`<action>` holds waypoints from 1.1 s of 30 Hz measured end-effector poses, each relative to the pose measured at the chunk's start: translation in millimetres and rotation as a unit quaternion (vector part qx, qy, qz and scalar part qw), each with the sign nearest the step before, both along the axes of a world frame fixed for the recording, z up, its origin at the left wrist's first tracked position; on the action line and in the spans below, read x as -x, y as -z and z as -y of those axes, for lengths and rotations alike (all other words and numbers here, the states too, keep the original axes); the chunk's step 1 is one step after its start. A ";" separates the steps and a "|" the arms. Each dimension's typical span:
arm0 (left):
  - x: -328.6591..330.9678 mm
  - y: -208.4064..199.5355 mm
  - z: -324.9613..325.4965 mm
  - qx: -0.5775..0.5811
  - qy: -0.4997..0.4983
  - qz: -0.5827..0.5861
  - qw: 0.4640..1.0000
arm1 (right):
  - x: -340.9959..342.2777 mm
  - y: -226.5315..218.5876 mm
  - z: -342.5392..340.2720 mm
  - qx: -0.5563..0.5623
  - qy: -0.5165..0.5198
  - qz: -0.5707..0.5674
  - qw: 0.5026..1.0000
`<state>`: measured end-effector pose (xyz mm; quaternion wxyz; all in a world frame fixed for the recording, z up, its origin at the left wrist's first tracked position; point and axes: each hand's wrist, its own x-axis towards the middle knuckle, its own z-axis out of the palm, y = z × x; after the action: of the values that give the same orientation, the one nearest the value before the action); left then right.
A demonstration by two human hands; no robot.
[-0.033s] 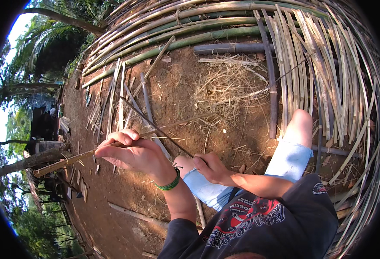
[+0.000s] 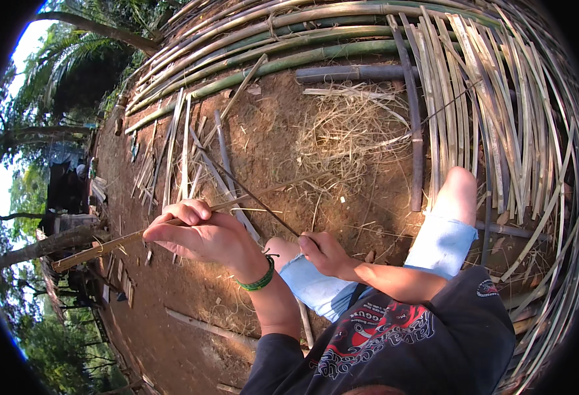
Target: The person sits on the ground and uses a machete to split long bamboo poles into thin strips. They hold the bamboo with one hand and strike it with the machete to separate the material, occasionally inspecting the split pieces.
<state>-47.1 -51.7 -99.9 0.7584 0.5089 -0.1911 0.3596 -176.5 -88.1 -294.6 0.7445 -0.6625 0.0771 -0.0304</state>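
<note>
Outdoors, brown earth (image 2: pixel 270 125), bamboo poles (image 2: pixel 302 60), left grip (image 2: pixel 201 237) pinching strip (image 2: pixel 105 247), right grip (image 2: pixel 329 255) closed round dark tool (image 2: pixel 263 205)

long bamboo poles (image 2: pixel 302 60) on brown earth (image 2: pixel 273 125), tree trunk (image 2: pixel 46 248), green foliage (image 2: pixel 29 339), heaped shavings (image 2: pixel 349 131)

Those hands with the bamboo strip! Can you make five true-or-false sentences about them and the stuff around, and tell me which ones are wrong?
1. The left hand holds a bamboo strip. True.
2. The right hand is empty. False: it grips a long, thin dark rod.
3. A green wristband is on the left wrist. True.
4. The shorts are red. False: they are light blue.
5. A tangle of pale shavings lies on the ground. True.
</note>
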 end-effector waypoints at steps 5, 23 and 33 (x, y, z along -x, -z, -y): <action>-4.2 0.5 -6.3 0.028 -0.019 -0.012 0.999 | -3.7 72.8 7.5 0.004 0.077 -0.181 0.980; -3.8 -0.9 -3.3 0.064 -0.103 -0.051 0.991 | -20.6 137.0 22.9 0.067 0.097 -0.187 0.975; 2.3 1.6 -7.4 0.045 -0.071 -0.043 0.996 | -8.6 209.8 51.5 0.032 0.101 -0.267 0.958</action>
<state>-49.4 -44.3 -101.5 0.7605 0.5014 -0.1054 0.3990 -168.0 -139.6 -504.3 0.6680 -0.6588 0.3389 0.0700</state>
